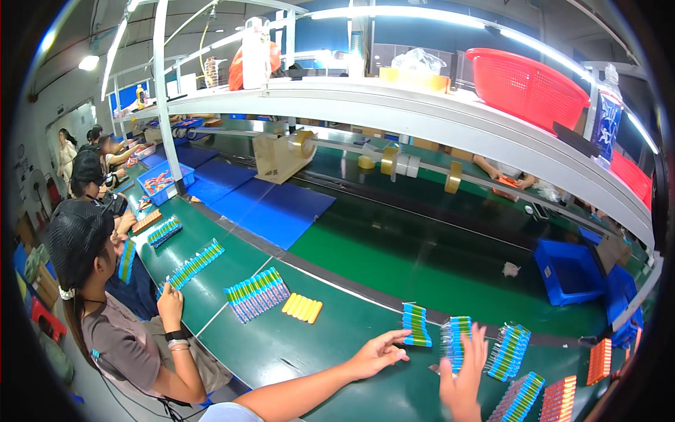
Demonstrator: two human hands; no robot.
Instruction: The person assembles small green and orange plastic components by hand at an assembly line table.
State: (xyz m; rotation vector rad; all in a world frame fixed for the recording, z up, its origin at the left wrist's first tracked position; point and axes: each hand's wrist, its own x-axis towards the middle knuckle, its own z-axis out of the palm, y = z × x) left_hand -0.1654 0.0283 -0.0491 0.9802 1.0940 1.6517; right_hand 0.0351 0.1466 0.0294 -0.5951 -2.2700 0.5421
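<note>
My left hand reaches in from the bottom with its fingers stretched out. Its fingertips are at the lower left edge of a row of slim blue-and-green pieces; whether they press on it I cannot tell. My right hand, slightly blurred, is raised with fingers apart. It partly covers a second blue-and-green row, which has thin pale tips on one side. Beyond it to the right lies a similar row, and a further one is nearer me. No held thing shows in either hand.
Orange-red rows lie at the right; yellow-orange pieces and a wide blue-and-green row lie left. A co-worker sits at the left. Across the bench are blue trays; overhead, a shelf holds a red basket.
</note>
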